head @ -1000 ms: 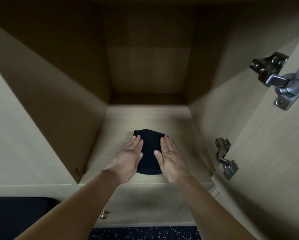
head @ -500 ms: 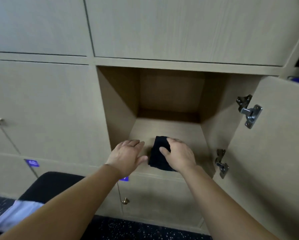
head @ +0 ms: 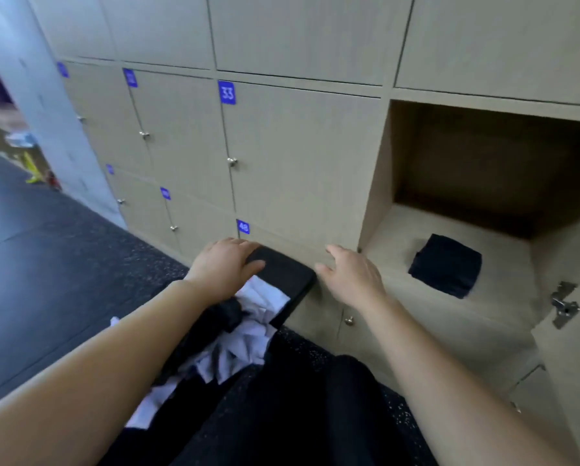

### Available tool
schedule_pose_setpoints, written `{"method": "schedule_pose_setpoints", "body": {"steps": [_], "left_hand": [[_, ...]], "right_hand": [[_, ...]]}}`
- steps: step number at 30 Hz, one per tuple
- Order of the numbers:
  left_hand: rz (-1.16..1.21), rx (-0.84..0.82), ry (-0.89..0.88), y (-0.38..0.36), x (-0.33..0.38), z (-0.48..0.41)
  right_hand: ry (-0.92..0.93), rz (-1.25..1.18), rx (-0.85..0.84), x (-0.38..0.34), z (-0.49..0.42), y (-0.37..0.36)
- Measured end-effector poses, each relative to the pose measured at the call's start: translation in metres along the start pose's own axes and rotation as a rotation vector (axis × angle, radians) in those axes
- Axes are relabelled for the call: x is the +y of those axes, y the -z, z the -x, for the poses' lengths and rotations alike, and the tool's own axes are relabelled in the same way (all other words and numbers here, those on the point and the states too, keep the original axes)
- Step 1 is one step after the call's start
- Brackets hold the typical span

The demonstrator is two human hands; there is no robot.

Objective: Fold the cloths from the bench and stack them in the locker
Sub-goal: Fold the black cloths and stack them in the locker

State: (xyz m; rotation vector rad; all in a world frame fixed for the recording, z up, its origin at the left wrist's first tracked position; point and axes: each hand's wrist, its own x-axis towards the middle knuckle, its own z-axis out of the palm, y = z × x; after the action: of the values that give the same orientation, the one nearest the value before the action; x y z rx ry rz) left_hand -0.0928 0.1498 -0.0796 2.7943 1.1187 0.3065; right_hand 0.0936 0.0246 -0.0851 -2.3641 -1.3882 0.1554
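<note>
Inside the one open locker (head: 379,183), on its floor near the front edge, one folded dark cloth (head: 444,265) lies alone, well apart from both your hands. Down on the black bench (head: 283,275) lies a jumble of white and dark cloths (head: 248,338), too tangled to count. Your left hand (head: 224,267) reaches flat, fingers straight, over the bench's end just beyond the jumble, while your right hand (head: 352,277) hangs spread and empty before the closed locker fronts, between bench and open locker
</note>
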Motion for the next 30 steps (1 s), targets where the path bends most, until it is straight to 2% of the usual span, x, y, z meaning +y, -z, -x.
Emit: {"method": "schedule_pose_setpoints", "body": {"steps": [5, 10, 17, 22, 30], "left_hand": [[-0.012, 0.019, 0.218, 0.008, -0.092, 0.082], [0.007, 0.003, 0.385, 0.0, -0.148, 0.137], [0.074, 0.015, 0.468, -0.035, -0.187, 0.152], [0.127, 0.003, 0.487, -0.063, -0.199, 0.148], [0.292, -0.009, 0.633, -0.097, -0.212, 0.116]], "right_hand": [[0.127, -0.042, -0.125, -0.072, 0.018, -0.053], [0.215, -0.06, -0.223, -0.121, 0.023, -0.091], [0.262, -0.063, -0.266, -0.15, 0.008, -0.126], [0.2, -0.147, -0.313, -0.166, -0.01, -0.158], [-0.009, -0.064, -0.425, -0.185, -0.028, -0.202]]}}
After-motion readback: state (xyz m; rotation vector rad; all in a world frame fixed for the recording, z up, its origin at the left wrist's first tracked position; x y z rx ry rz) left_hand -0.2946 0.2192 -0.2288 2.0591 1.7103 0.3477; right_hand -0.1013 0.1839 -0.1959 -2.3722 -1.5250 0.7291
